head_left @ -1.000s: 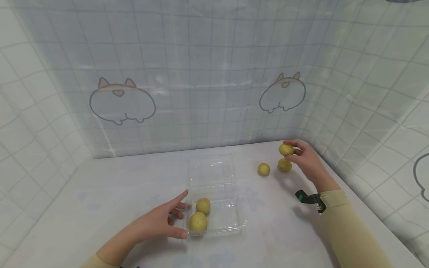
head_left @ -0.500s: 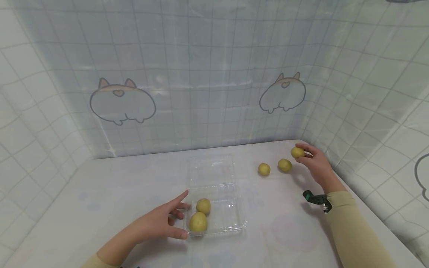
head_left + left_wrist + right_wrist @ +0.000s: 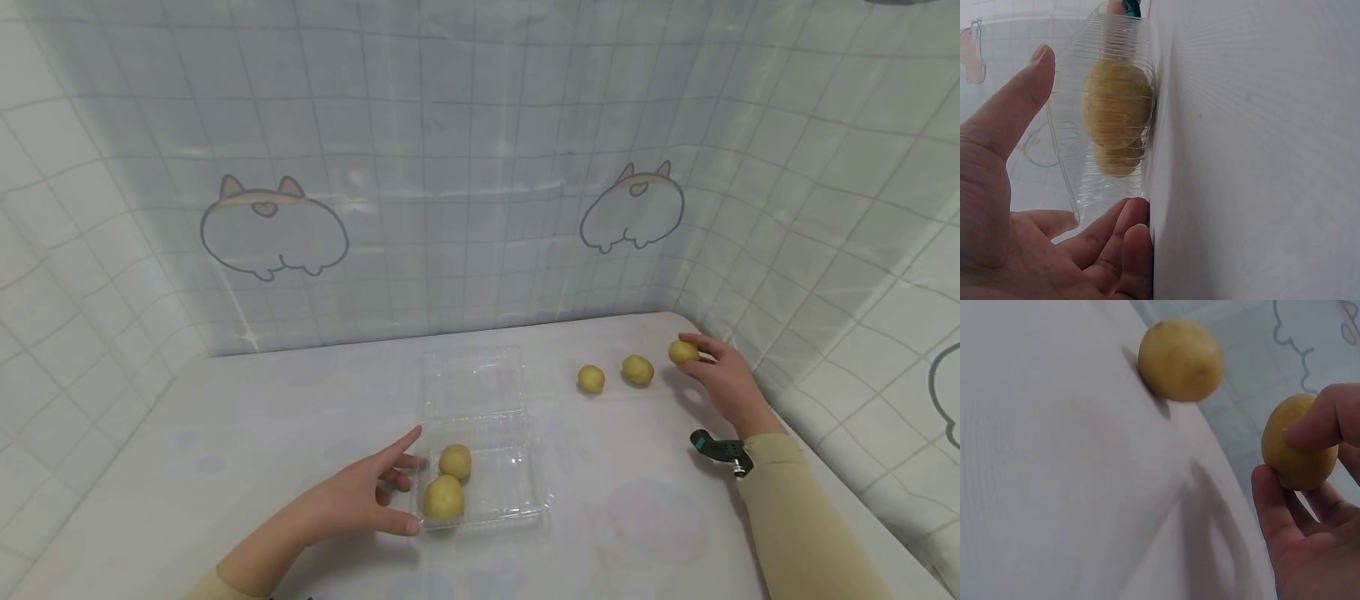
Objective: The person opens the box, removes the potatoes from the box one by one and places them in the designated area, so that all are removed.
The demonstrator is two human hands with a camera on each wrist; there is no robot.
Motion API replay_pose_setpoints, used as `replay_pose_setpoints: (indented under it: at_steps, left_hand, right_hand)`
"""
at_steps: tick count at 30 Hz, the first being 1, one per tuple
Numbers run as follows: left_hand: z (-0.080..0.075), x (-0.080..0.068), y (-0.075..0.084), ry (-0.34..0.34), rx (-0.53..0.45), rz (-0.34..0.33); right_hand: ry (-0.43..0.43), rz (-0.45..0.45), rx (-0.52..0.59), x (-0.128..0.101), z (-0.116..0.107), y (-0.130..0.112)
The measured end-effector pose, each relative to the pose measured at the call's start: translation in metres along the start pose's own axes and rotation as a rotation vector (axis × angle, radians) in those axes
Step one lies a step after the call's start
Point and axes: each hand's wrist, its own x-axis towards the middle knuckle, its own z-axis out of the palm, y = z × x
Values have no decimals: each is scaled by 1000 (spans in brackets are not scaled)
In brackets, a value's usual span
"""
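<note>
At the far right of the table my right hand (image 3: 723,371) holds a small yellow potato (image 3: 683,352) between thumb and fingers. In the right wrist view the thumb lies across this potato (image 3: 1297,444), with fingertips under it. To its left, two more potatoes, one nearer (image 3: 637,370) and one farther left (image 3: 591,379), rest on the table. My left hand (image 3: 356,496) is spread along the left side of a clear plastic clamshell box (image 3: 502,483), fingertips at its wall. Two potatoes sit in the box's left part, the front one (image 3: 444,497) larger than the one behind (image 3: 454,462).
The box's clear lid (image 3: 474,383) lies folded back behind its base. A tiled-pattern curtain (image 3: 465,208) with dog drawings hangs behind and at both sides of the white table (image 3: 300,392). A dark band (image 3: 720,450) circles the right wrist.
My right hand has moved right and lower with its potato, from above the nearby potato to a spot right of it. The left hand and the box have stayed put.
</note>
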Motion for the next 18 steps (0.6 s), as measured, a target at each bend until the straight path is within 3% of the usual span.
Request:
replay_pose_setpoints:
  at_steps: [9,18]
  left_hand:
    - [-1,-3,-4,7,-8,-12]
    - [-2,0,-2,0,-12,-12]
  right_hand:
    - [-40,65,-100,7,1,13]
    - [-19,17,-174,7,0,21]
